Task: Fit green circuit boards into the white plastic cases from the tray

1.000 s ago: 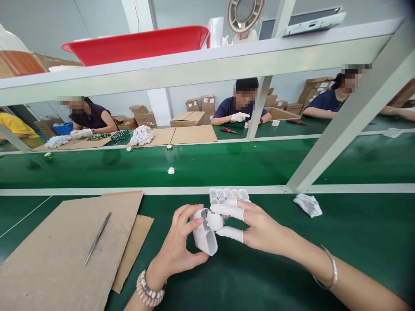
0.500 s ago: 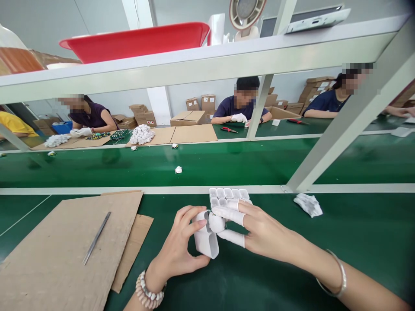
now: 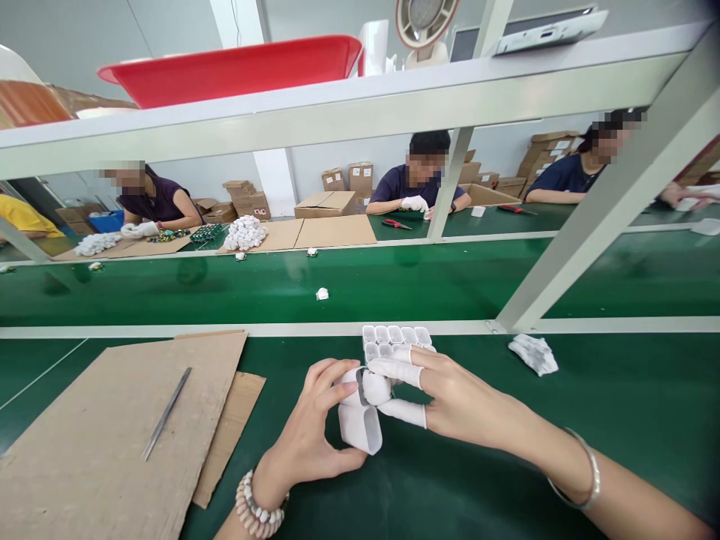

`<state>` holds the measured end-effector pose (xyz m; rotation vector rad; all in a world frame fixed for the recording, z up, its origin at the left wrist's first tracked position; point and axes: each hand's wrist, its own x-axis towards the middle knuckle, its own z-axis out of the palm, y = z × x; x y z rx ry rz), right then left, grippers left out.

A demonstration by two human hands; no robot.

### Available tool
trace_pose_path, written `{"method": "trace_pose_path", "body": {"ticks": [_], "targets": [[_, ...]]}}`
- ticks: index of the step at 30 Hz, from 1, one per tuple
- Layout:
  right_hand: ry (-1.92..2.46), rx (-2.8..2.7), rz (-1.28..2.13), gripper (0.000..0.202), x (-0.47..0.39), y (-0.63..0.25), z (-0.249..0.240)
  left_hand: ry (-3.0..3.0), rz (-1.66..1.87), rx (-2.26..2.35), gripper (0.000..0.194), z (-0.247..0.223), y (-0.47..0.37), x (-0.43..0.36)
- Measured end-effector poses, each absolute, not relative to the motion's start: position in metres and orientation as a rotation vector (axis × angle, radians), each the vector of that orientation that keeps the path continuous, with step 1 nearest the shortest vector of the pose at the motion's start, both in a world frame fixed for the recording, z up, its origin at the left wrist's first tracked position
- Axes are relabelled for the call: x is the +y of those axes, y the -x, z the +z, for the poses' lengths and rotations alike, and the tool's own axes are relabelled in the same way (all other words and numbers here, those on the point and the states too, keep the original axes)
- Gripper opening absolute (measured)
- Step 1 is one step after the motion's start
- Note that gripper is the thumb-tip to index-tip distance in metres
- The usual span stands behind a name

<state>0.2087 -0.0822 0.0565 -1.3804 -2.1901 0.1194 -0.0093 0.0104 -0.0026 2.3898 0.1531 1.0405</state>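
Note:
My left hand is closed around a white plastic piece with two cup-like openings, tilted toward the right. At its upper opening, my right hand, with white covers on several fingers, pinches a rounded white part. Something thin and dark shows at that part's edge, too small to name. Just behind my fingers, a white tray of small square compartments rests on the green table, partly hidden by my right hand.
Tweezers lie on a cardboard sheet at left. A crumpled white cloth or bag lies at right. Beyond a pale rail runs a green conveyor belt carrying small white parts. Co-workers sit across it, under a shelf frame.
The small white parts on the belt have shifted slightly to the right. My hands and the two-cup piece stay almost in place, with the piece a touch lower.

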Motion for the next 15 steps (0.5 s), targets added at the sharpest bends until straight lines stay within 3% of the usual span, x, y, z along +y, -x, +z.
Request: {"method": "trace_pose_path", "body": {"ticks": [6, 10, 15], "targets": [[1.318, -2.154, 0.320, 0.037, -0.079, -0.214, 0.064, -2.381, 1.034, 0.164, 0.092, -0.002, 0.009, 0.009], [1.254, -2.026, 0.567, 0.035, -0.072, -0.218, 0.063, -2.344, 1.034, 0.151, 0.091, -0.003, 0.008, 0.007], [1.120, -1.808, 1.029, 0.067, -0.058, -0.214, 0.047, -2.293, 1.061, 0.104, 0.091, -0.005, 0.007, 0.003]]}}
